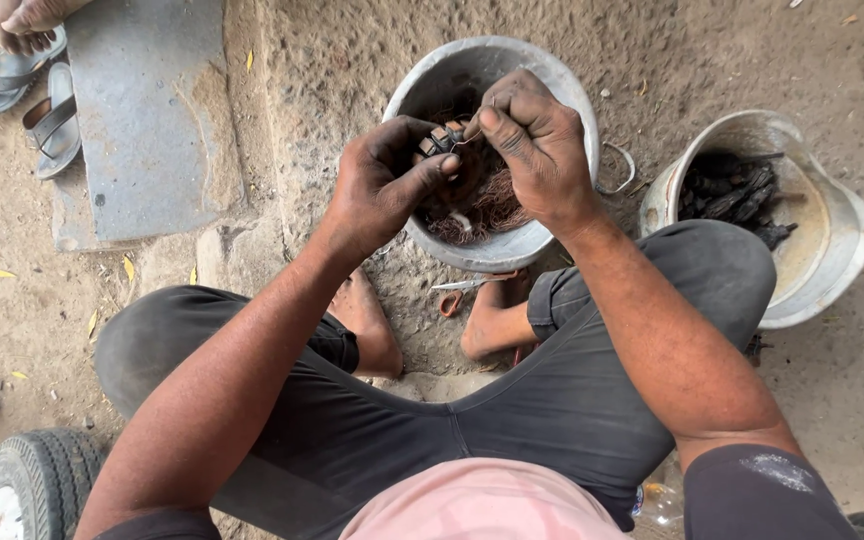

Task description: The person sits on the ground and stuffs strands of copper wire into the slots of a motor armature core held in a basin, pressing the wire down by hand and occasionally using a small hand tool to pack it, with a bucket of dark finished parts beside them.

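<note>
My left hand [384, 180] grips a small dark wound coil piece [439, 140] above a grey metal bowl [552, 75]. My right hand [537, 140] pinches a thin strand of wire at the piece's top, fingers closed on it. Inside the bowl lies a tangle of reddish-brown copper wire [497, 205] with a few dark bits. Both hands are blackened with grime. I sit low with my knees apart and bare feet on the dirt below the bowl.
Scissors with orange handles [457, 292] lie by my feet. A second metal pan [822, 250] at right holds black burnt pieces [737, 195]. A grey slab [147, 110], sandals [52, 125] and another person's foot [27, 18] are at upper left. A tyre [27, 485] sits at lower left.
</note>
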